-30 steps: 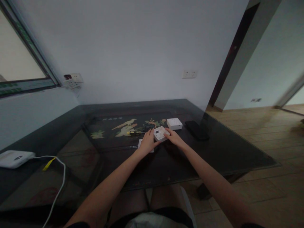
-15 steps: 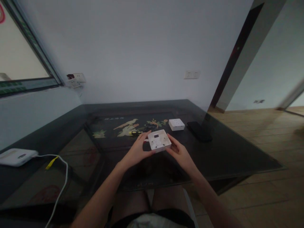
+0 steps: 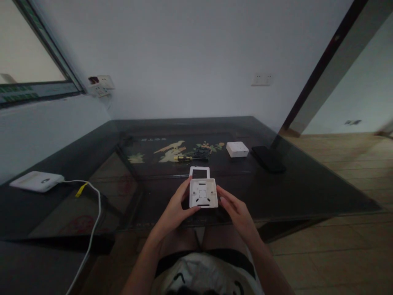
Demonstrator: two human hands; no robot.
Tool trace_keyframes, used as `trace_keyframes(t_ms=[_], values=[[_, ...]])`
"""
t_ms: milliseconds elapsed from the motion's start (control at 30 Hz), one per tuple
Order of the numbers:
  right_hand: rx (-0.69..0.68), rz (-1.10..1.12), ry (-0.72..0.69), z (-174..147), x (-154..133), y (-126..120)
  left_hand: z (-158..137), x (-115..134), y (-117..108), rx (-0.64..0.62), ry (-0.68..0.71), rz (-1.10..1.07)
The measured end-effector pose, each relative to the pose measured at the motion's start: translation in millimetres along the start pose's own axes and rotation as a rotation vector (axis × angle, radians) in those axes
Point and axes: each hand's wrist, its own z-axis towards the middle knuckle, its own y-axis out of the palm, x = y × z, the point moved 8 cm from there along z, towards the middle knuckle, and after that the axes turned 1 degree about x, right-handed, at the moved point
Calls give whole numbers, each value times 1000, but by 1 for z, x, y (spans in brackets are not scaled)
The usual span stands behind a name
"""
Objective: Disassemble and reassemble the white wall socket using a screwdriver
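Note:
A white square plastic back box (image 3: pixel 202 193), its hollow side facing me, is held just above the near edge of the dark table. My left hand (image 3: pixel 178 207) grips it from the left, thumb along the lower edge and fingers at the left side. At the box's right side, the bent fingers of my right hand (image 3: pixel 235 209) close against the edge; their tips are partly hidden. Just beyond the box lies a white square frame (image 3: pixel 199 169) with a window-like opening. A yellow-and-black screwdriver (image 3: pixel 183 158) lies farther back, beside a pile of small dark pieces (image 3: pixel 202 153).
Another white square box (image 3: pixel 237 149) sits at the right rear of the table (image 3: pixel 147 196), with a black phone (image 3: pixel 268 159) next to it. On the left, a white device (image 3: pixel 37 181) trails a white cable (image 3: pixel 97 217) with a yellow tag (image 3: pixel 81 189) over the edge.
The box has come lower and closer to me and turned squarer to my view. The white frame now shows beyond it. My head view has tilted down.

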Motion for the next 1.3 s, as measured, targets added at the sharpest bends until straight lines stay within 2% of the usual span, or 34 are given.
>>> trace_keyframes(t_ms=[267,433,600,867,1067,1167,1300], values=[[42,-178,-60,-3,-3,1,-3,-2,1,-18,-14,29],[91,-370,-103,-5,0,3,-4,-1,2,-24,21,228],[94,-454,-148,-6,-1,6,-4,2,3,-11,64,373],[96,-473,-174,-7,-3,8,-3,-1,4,-5,52,392],[84,-374,-131,-6,2,5,-2,1,4,-7,62,361],[126,-439,-193,-5,-11,2,-2,2,5,-3,72,346],[146,-468,-317,10,-49,-3,-3,1,6,2,72,333]])
